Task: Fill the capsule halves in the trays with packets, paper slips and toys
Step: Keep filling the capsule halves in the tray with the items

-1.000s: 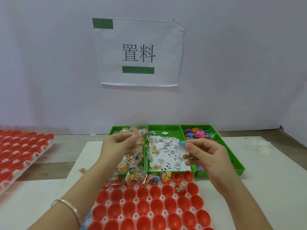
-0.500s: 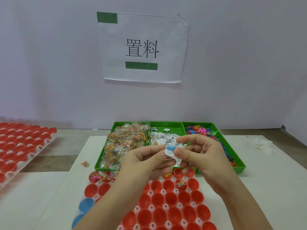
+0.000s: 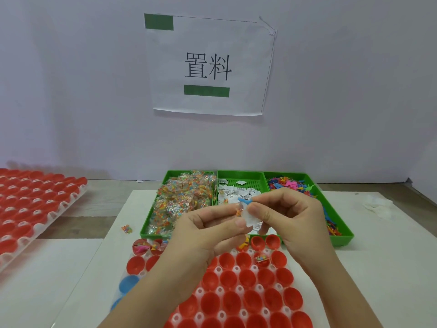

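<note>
Background: pale wall with a paper sign (image 3: 208, 65); white desk (image 3: 378, 268) below.
Landmark: middle green bin (image 3: 238, 174), holding slips.
Change: a second ago the left hand (image 3: 208, 230) was over the packets left of this bin. Now both hands meet just in front of it, so one set seems gathered for a capsule half (image 3: 243, 259).
Left fingers: clamped on a packet (image 3: 238, 209).
Right hand (image 3: 290, 221): fingers pinch a paper slip (image 3: 251, 217) and a blue toy (image 3: 243, 201).
Axis: toy lies roughly left-right; slip hangs downward.
</note>
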`<state>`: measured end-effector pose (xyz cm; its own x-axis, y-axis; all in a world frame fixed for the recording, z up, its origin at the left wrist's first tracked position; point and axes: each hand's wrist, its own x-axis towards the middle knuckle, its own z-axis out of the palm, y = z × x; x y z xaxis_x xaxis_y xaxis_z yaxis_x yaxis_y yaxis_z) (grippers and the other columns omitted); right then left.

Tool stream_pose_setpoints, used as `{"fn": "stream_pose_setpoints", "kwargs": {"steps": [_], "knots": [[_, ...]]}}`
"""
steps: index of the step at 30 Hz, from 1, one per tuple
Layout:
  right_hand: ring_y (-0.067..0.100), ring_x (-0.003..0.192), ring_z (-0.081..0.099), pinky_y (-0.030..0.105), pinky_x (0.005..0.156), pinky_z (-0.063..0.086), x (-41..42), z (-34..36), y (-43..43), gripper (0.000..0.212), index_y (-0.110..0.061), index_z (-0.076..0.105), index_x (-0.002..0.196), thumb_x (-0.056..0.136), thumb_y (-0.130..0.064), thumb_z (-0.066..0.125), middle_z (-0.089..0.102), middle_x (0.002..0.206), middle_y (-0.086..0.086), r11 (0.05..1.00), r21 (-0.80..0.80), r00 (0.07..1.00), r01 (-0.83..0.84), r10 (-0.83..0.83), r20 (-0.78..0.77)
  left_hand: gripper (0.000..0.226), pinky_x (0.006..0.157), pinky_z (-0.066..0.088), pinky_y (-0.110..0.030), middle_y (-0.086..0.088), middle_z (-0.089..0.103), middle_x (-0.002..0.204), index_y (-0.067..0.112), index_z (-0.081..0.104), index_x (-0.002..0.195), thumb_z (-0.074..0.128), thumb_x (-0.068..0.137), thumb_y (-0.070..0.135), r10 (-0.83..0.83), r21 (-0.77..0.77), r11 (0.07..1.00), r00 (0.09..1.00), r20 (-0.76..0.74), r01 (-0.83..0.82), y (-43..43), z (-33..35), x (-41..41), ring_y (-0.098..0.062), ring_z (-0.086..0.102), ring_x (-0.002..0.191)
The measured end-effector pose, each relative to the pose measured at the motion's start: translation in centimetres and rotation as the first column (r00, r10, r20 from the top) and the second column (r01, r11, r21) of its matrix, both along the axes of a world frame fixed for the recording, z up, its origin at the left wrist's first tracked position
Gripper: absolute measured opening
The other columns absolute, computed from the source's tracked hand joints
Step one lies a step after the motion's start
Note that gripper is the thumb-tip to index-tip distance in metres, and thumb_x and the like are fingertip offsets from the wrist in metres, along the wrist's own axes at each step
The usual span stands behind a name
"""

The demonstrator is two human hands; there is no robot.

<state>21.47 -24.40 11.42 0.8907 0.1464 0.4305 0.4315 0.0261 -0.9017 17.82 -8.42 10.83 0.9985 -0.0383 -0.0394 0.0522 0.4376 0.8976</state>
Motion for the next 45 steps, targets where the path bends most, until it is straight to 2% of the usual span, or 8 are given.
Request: {"fn": "stream_pose_setpoints", "kwargs": {"steps": [12,17,20,24,30,36,40,45], "knots": [[0.006,0.065,0.067,0.013,0.060,0.050,-0.7,-0.7,1.1,0.009,-0.025,0.073,0.073,0.068,-0.031,0.078,0.072,0.071,-0.005,0.982,0.010,0.981,0.188,-0.188,0.056,0.031,0.066,0.057,-0.021,-0.015,0.075,0.095,0.015,0.079,0.091,0.079,0.062,0.022,0.069,-0.069,0.995,0.997,0.024,-0.067,-1.1,-0.2,-0.2,-0.023,0.074,0.088],[0.007,0.066,0.064,0.018,0.060,0.051,-0.7,-0.5,1.0,0.014,-0.033,0.074,0.078,0.068,-0.042,0.075,0.071,0.073,-0.008,0.975,-0.004,0.971,0.221,-0.220,0.094,0.021,0.059,0.057,-0.021,-0.019,0.074,0.087,0.009,0.079,0.084,0.077,0.064,0.014,0.131,-0.047,0.990,0.991,-0.015,-0.132,-1.4,0.1,0.0,-0.023,0.074,0.075],[0.009,0.068,0.063,0.023,0.059,0.052,-0.6,0.1,0.4,0.014,-0.036,0.075,0.076,0.066,-0.045,0.076,0.071,0.077,-0.008,0.992,-0.014,0.991,0.126,-0.125,0.055,0.010,0.056,0.057,-0.022,-0.020,0.074,0.083,0.009,0.079,0.077,0.074,0.069,0.006,0.179,-0.020,0.984,0.984,-0.022,-0.179,-1.1,0.2,0.2,-0.023,0.073,0.070],[0.008,0.074,0.067,0.024,0.057,0.054,-0.5,0.3,0.1,0.016,-0.031,0.075,0.074,0.061,-0.039,0.078,0.073,0.085,-0.009,0.992,-0.123,0.999,0.038,-0.041,-0.026,0.021,0.060,0.057,-0.021,-0.016,0.075,0.087,0.011,0.079,0.083,0.074,0.064,0.015,0.123,-0.005,0.992,0.991,0.044,-0.123,-0.5,0.4,-0.2,-0.022,0.074,0.078],[0.023,0.072,0.072,0.027,0.051,0.055,-0.3,0.1,0.1,0.040,-0.018,0.076,0.091,0.053,-0.027,0.084,0.074,0.087,0.010,0.972,0.117,0.899,-0.206,0.235,-0.370,0.023,0.058,0.057,-0.022,-0.018,0.074,0.085,0.006,0.078,0.085,0.071,0.063,0.011,0.031,0.056,0.998,0.999,0.034,-0.033,0.6,0.4,-0.4,-0.020,0.074,0.071],[0.022,0.064,0.070,0.028,0.054,0.057,-0.5,0.1,0.5,0.017,-0.009,0.075,0.078,0.063,-0.015,0.082,0.072,0.073,0.013,0.981,-0.017,0.925,-0.193,0.176,-0.336,0.020,0.059,0.057,-0.022,-0.017,0.075,0.083,0.011,0.079,0.081,0.074,0.063,0.016,0.062,0.195,0.977,0.993,0.099,-0.080,1.2,0.2,-0.6,-0.023,0.074,0.076],[0.018,0.060,0.068,0.026,0.054,0.056,-0.6,0.1,0.5,0.012,-0.016,0.077,0.074,0.072,-0.004,0.080,0.071,0.068,0.011,0.976,-0.123,0.942,-0.179,0.134,-0.308,0.037,0.057,0.058,-0.023,-0.017,0.075,0.081,0.011,0.079,0.081,0.079,0.050,0.031,0.097,0.204,0.973,0.993,0.071,-0.110,0.7,-0.2,-0.6,-0.026,0.074,0.074],[0.019,0.058,0.068,0.032,0.056,0.058,-0.9,0.1,0.7,0.015,-0.026,0.076,0.075,0.064,-0.034,0.083,0.071,0.067,0.002,0.967,-0.224,0.967,-0.122,0.064,-0.247,0.036,0.055,0.056,-0.022,-0.019,0.074,0.079,0.005,0.077,0.083,0.079,0.055,0.027,0.124,0.184,0.974,0.990,0.064,-0.134,0.5,-0.7,-0.6,-0.026,0.074,0.070]]}}
